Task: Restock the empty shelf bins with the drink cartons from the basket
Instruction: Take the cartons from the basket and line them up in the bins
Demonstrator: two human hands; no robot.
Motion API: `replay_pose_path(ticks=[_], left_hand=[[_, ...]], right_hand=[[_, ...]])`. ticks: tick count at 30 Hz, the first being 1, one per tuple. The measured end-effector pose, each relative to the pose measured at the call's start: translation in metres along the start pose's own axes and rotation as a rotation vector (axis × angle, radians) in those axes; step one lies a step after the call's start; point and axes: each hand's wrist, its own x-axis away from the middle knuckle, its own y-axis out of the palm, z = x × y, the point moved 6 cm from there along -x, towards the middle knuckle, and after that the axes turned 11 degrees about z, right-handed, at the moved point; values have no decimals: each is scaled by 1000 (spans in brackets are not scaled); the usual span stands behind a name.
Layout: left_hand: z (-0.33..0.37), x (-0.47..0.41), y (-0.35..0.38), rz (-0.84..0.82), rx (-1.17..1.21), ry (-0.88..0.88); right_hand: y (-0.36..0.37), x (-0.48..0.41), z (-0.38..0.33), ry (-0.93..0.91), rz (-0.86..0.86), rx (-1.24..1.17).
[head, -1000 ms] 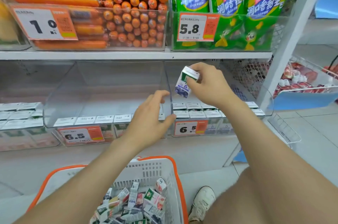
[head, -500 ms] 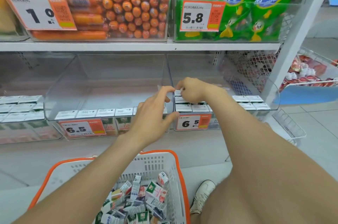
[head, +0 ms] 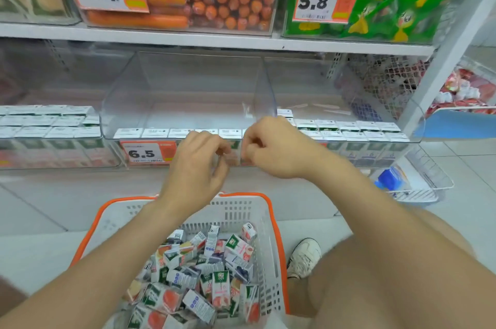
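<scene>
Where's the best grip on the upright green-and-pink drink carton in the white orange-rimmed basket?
Likely pinch the green-and-pink drink carton by its side edges near the top, from above: it stands upright in the white orange-rimmed basket, top free, base buried.

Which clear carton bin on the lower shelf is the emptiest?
The middle bin with the 6.5 tag: one front row of cartons, while the left bin and right bin hold several rows.

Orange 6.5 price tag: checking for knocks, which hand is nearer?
Left. The left hand sits just right of the orange 6.5 price tag; the right hand is farther right.
</scene>
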Motion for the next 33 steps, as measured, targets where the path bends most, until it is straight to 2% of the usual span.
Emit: replay_pose_path(ticks=[2, 6, 9, 13, 19, 24, 30, 33], left_hand=[[-13, 31, 3, -117, -31, -16], [-54, 109, 25, -517, -33, -193], [-84, 166, 39, -762, -57, -346], [-113, 224, 54, -927, -133, -497], [-148, 276, 71, -957, -309, -572], [-173, 306, 88, -1008, -316, -715], [-173, 305, 97, -891, -243, -789], [-170, 304, 96, -855, -205, -829]], right_hand=[[44, 17, -17, -79, -272, 75], [138, 53, -31, -153, -654, 211], [197, 69, -26, -150, -802, 242], [253, 79, -7, -130, -837, 293], [307, 89, 44, -11, -893, 324], [350, 101, 73, -7, -910, 354], [391, 108, 64, -142, -771, 270], [405, 122, 63, -104, -869, 255]])
